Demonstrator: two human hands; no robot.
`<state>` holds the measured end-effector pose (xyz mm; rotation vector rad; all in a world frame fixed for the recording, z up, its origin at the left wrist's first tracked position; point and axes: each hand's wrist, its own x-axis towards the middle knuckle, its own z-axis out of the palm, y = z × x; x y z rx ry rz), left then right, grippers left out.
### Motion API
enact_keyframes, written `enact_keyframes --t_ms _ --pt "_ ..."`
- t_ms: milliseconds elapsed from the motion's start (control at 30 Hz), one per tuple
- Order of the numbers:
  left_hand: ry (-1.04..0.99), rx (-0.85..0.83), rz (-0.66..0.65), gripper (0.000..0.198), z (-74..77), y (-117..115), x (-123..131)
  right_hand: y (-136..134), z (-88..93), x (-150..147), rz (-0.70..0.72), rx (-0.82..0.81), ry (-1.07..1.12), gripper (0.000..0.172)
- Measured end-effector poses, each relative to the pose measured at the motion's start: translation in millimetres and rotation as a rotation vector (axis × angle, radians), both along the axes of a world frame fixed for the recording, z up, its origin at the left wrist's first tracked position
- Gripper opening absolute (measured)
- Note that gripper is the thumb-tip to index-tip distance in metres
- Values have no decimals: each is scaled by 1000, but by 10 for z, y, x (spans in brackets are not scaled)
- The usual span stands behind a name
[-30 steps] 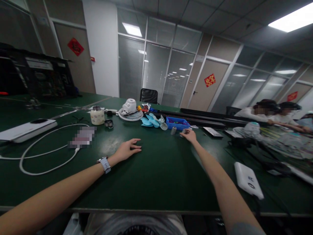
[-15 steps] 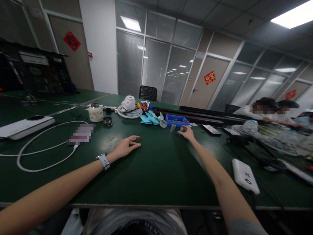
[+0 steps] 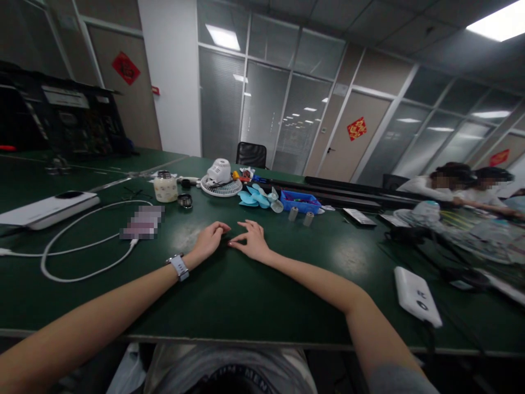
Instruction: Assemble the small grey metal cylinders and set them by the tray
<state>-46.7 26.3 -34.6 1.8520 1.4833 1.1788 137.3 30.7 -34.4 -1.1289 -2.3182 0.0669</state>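
My left hand (image 3: 210,241) rests low over the green table (image 3: 246,312), its fingers loosely bent and nothing visible in them. Close beside it on the right is my right hand (image 3: 253,242), palm down, thumb and fingers apart, holding nothing. A small gap separates the two hands. Beyond my right hand stand two small metal cylinders, one on the left (image 3: 293,213) and one on the right (image 3: 309,219). They are upright in front of a blue tray (image 3: 305,206) with small parts inside. Light-blue fan blades (image 3: 254,198) lie left of the tray.
Behind the blades sits a white fan body with its grille (image 3: 221,185). To the left are a patterned jar (image 3: 164,189), its dark lid (image 3: 185,201), and a phone (image 3: 143,222) on a white cable. A white power bank (image 3: 417,296) lies right. Other people sit far right.
My right hand has let go of the right metal cylinder, which now stands beside the other, and has come back left beside my left hand. My left hand's fingers have curled a little.
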Motion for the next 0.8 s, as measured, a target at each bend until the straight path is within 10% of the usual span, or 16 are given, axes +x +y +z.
enact_keyframes --t_ms 300,567,800 --pt "63 -27 -16 31 4 -3 2 148 63 612 -43 -94 185 14" --pt "98 -24 -15 32 34 -31 9 592 453 1944 -594 202 240 27" --pt "118 -21 -16 33 20 -36 -13 878 366 2230 -743 117 224 35"
